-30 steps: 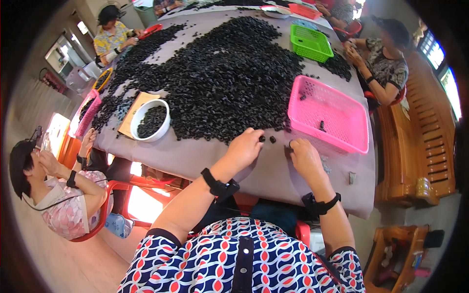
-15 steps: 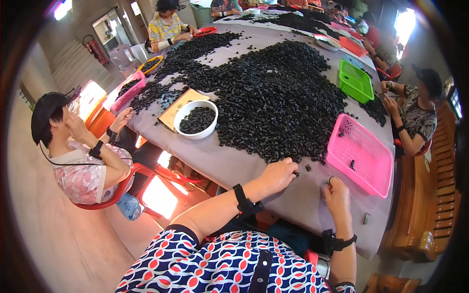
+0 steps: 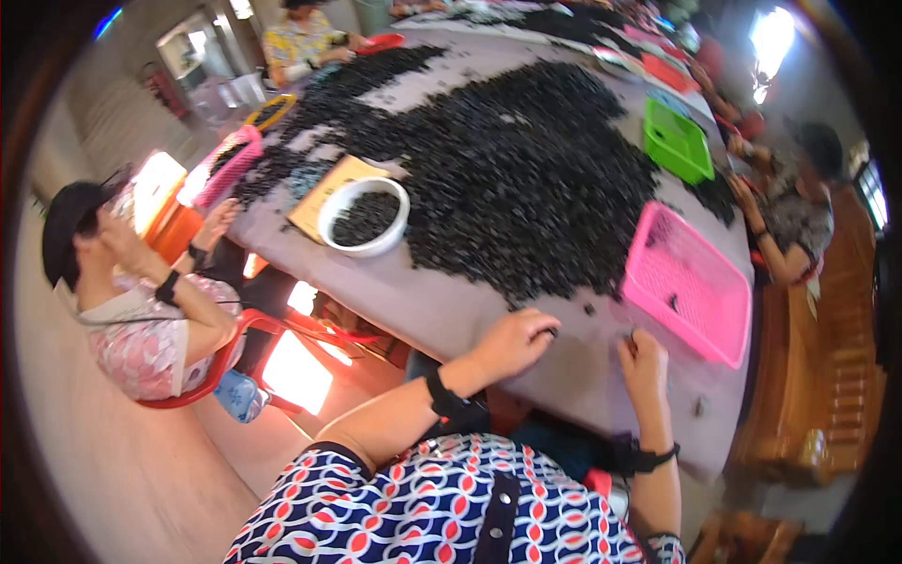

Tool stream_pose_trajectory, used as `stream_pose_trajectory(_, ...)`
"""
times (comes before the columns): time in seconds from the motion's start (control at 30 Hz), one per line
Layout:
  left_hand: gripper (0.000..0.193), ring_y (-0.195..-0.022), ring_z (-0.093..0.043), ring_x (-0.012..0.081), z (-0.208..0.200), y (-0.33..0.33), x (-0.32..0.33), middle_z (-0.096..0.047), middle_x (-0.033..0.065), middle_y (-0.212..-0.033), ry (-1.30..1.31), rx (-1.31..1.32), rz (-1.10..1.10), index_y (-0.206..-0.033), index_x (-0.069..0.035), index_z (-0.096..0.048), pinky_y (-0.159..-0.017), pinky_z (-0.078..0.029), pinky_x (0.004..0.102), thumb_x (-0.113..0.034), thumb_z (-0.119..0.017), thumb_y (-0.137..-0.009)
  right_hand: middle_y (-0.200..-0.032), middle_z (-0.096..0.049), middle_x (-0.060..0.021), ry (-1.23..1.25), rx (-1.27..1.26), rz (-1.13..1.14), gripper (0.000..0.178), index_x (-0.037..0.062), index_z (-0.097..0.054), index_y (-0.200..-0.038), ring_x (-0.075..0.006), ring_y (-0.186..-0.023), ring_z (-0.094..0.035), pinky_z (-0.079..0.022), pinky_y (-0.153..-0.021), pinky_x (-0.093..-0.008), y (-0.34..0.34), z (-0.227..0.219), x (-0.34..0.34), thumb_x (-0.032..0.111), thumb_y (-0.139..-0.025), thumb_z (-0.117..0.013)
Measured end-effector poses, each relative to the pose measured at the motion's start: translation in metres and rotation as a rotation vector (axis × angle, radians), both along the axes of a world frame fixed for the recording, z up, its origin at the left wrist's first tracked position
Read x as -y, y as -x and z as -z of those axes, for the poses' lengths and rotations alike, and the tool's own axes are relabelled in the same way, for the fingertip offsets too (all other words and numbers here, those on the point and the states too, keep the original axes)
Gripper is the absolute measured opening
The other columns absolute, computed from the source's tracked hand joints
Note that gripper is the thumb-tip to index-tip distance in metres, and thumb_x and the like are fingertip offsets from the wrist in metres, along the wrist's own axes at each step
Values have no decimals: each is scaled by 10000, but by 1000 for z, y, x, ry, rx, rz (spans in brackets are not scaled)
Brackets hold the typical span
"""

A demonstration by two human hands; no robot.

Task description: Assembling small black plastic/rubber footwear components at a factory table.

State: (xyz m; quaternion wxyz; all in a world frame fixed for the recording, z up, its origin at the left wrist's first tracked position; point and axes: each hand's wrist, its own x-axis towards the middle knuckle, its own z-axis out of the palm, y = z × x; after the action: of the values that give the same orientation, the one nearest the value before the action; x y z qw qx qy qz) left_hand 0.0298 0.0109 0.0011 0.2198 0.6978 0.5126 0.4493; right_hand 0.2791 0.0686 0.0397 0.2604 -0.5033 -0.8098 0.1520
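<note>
Near the front edge of the table, my left hand (image 3: 510, 344) is closed in a pinch, with a small black piece (image 3: 552, 331) at its fingertips. My right hand (image 3: 645, 365) is closed too, thumb against fingers, just in front of the pink basket (image 3: 700, 329). Something dark shows at its fingertips, too small and blurred to make out. Beyond both hands spreads a large pile of small black pieces (image 3: 526, 179). One loose black piece (image 3: 589, 308) lies apart from the pile, between it and my hands. A few black pieces lie inside the pink basket.
A white bowl (image 3: 402, 230) of black pieces stands left of the pile, touching a tan cardboard sheet (image 3: 315, 209). A green basket (image 3: 678, 141) is at the right. A small grey object (image 3: 701, 406) lies near the right edge. Other people sit around the table.
The whole view has shifted slightly and blurred. My left hand has drawn back a little from the pile, toward me. My right hand stays nearly in place, still pinched.
</note>
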Motion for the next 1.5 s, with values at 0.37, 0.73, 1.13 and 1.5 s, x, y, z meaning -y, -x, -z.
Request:
stream_pose_trajectory(0.37, 199, -706, -539, 23, 2, 5, 1, -597, -25, -857, 256, 311, -15, -1087, -23, -591, -634, -450, 178, -37, -589, -889, -764, -618, -131, 266, -481, 141, 152, -37, -498, -779, -155, -673, -613, -488, -626, -287, -4, 2, -2, -7, -787, -646)
stream_pose_trajectory(0.73, 199, -711, -561, 89, -5, 1, 7, -598, 36, -879, 278, 361, -10, -1061, -24, -636, -654, -475, 220, -29, -630, -862, -754, -539, -85, 186, -466, 172, 173, -19, -618, -934, -159, -639, -549, -466, -621, -283, -21, 8, 9, -13, -762, -600)
stream_pose_trajectory(1.13, 139, -715, -512, 87, -11, 3, 5, -510, 16, -837, 137, 308, -62, -954, -38, -637, -628, -431, 214, -7, -660, -821, -781, -598, -80, 230, -444, 235, 124, -17, -610, -900, -145, -629, -566, -461, -595, -266, -22, 10, 8, -11, -777, -615)
stream_pose_trajectory(1.5, 140, -771, -557, 66, -9, 4, 5, -540, 0, -902, 192, 310, -61, -988, -38, -636, -664, -463, 197, -22, -647, -849, -775, -589, -97, 34, -346, 274, 162, -9, -596, -939, -183, -634, -584, -466, -586, -282, -29, 6, 6, -31, -779, -598)
